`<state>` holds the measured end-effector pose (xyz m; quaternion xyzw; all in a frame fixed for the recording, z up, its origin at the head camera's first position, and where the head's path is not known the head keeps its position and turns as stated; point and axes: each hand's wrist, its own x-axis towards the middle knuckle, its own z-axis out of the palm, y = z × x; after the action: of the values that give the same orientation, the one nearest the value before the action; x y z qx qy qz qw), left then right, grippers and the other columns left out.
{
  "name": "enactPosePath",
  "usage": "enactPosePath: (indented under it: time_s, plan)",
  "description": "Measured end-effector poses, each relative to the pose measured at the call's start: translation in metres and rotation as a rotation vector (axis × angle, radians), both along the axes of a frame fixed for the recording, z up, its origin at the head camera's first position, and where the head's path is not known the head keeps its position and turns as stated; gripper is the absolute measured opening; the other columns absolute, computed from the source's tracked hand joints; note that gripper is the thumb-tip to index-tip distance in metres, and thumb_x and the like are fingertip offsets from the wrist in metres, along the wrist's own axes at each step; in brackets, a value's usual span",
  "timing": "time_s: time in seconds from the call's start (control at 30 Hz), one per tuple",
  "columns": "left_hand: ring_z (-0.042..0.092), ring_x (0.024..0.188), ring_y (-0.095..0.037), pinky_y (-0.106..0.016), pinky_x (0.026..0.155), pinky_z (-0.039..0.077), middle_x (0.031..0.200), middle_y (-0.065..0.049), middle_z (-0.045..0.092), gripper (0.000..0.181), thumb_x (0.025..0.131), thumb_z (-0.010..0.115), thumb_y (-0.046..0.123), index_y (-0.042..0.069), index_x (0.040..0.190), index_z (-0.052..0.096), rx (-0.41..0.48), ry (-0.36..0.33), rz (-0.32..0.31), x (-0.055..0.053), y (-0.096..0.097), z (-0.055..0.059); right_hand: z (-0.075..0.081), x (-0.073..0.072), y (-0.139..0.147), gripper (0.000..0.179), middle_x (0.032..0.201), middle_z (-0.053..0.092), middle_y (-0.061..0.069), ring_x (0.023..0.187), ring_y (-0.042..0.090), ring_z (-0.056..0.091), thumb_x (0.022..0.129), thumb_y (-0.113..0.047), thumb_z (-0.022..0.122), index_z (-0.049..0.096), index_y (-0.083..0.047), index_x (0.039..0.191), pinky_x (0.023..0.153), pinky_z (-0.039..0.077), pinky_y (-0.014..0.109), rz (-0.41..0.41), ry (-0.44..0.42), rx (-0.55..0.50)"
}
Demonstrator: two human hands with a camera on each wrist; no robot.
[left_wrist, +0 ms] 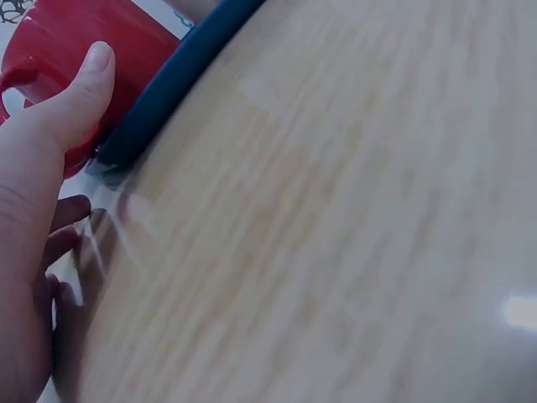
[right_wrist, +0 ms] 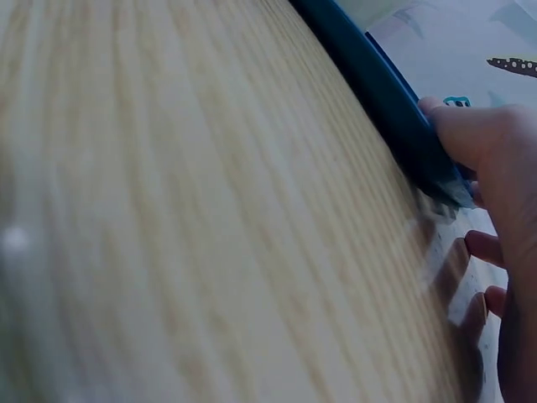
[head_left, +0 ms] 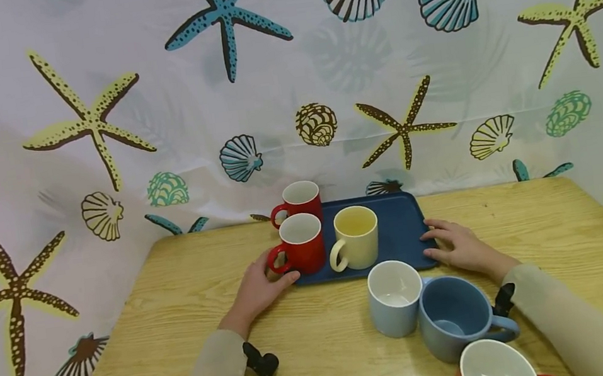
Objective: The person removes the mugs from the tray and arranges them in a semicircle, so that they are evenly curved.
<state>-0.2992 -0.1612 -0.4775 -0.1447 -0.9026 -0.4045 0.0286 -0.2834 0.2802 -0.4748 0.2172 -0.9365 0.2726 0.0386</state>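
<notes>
In the head view a dark blue tray (head_left: 399,232) lies at the back of the table, bearing two red mugs, the front one (head_left: 305,248) and the rear one (head_left: 303,197), and a cream mug (head_left: 358,241). My left hand (head_left: 260,289) is at the tray's front left corner, its thumb (left_wrist: 80,96) extended in front of the front red mug; the mug hides part of its fingers. On the tray's right edge rests my right hand (head_left: 460,246), fingers spread and slightly bent, thumb (right_wrist: 461,130) over the rim. Lower fingers hang loosely in both wrist views.
Nearer me stand a pale blue mug (head_left: 396,309), a blue mug (head_left: 451,327) touching or close to it, and a red mug (head_left: 494,372) with a white inside, cut off by the frame. A patterned curtain (head_left: 277,89) hangs behind the wooden table (head_left: 180,305).
</notes>
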Motion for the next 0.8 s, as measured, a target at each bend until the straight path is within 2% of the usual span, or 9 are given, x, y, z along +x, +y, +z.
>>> enactPosePath:
  time_s: [0.07, 0.2, 0.3, 0.43, 0.6, 0.7, 0.8]
  plan:
    - [0.045, 0.122, -0.026, -0.051, 0.099, 0.034, 0.132, -0.006, 0.05, 0.075, 0.077, 0.067, 0.055, 0.016, 0.137, 0.043, 0.025, -0.041, 0.0, 0.002, 0.001, 0.004, -0.001, 0.0, 0.0, 0.039, 0.144, 0.035, 0.016, 0.131, 0.041, 0.027, 0.089, -0.037, 0.061, 0.061, -0.011, 0.119, 0.1, 0.017, 0.063, -0.007, -0.01, 0.005]
    - [0.05, 0.113, -0.026, -0.047, 0.096, 0.038, 0.127, -0.009, 0.054, 0.07, 0.083, 0.059, 0.057, 0.013, 0.135, 0.045, 0.061, -0.09, 0.02, 0.005, 0.004, 0.013, -0.001, 0.001, 0.0, 0.04, 0.144, 0.034, 0.016, 0.131, 0.041, 0.026, 0.089, -0.036, 0.06, 0.061, -0.011, 0.119, 0.1, 0.016, 0.063, -0.016, -0.025, 0.002]
    - [0.051, 0.112, -0.026, -0.045, 0.097, 0.038, 0.125, -0.01, 0.055, 0.069, 0.087, 0.047, 0.062, 0.011, 0.134, 0.047, 0.088, -0.121, 0.059, 0.006, 0.004, 0.019, 0.0, 0.001, -0.001, 0.041, 0.145, 0.033, 0.016, 0.131, 0.041, 0.025, 0.089, -0.037, 0.06, 0.06, -0.011, 0.12, 0.1, 0.015, 0.063, -0.014, -0.041, -0.002]
    - [0.044, 0.121, -0.03, -0.049, 0.101, 0.033, 0.131, -0.012, 0.051, 0.077, 0.086, 0.035, 0.07, 0.011, 0.133, 0.048, 0.136, -0.204, 0.123, 0.008, 0.005, 0.032, 0.001, 0.0, -0.003, 0.042, 0.146, 0.032, 0.016, 0.132, 0.041, 0.025, 0.089, -0.038, 0.059, 0.059, -0.011, 0.122, 0.101, 0.015, 0.062, -0.005, -0.054, -0.011]
    - [0.043, 0.12, -0.033, -0.051, 0.1, 0.033, 0.129, -0.015, 0.05, 0.077, 0.087, 0.032, 0.07, 0.009, 0.131, 0.049, 0.142, -0.296, 0.14, 0.01, 0.008, 0.048, 0.001, 0.001, -0.001, 0.042, 0.146, 0.032, 0.016, 0.131, 0.041, 0.027, 0.089, -0.036, 0.06, 0.06, -0.01, 0.121, 0.101, 0.018, 0.061, -0.009, -0.051, -0.015]
    - [0.049, 0.106, -0.033, -0.046, 0.09, 0.04, 0.118, -0.016, 0.054, 0.071, 0.089, 0.034, 0.066, 0.007, 0.125, 0.051, 0.129, -0.366, 0.144, 0.011, 0.01, 0.055, 0.001, 0.001, -0.001, 0.042, 0.146, 0.032, 0.015, 0.131, 0.041, 0.027, 0.089, -0.037, 0.06, 0.06, -0.011, 0.121, 0.101, 0.018, 0.061, -0.015, -0.055, -0.009]
    - [0.053, 0.091, -0.03, -0.039, 0.077, 0.046, 0.106, -0.017, 0.055, 0.066, 0.09, 0.038, 0.063, 0.004, 0.118, 0.052, 0.174, -0.461, 0.141, 0.011, 0.013, 0.06, 0.002, 0.002, 0.0, 0.041, 0.146, 0.032, 0.015, 0.131, 0.041, 0.026, 0.089, -0.037, 0.06, 0.06, -0.011, 0.121, 0.101, 0.018, 0.062, -0.02, -0.067, -0.014]
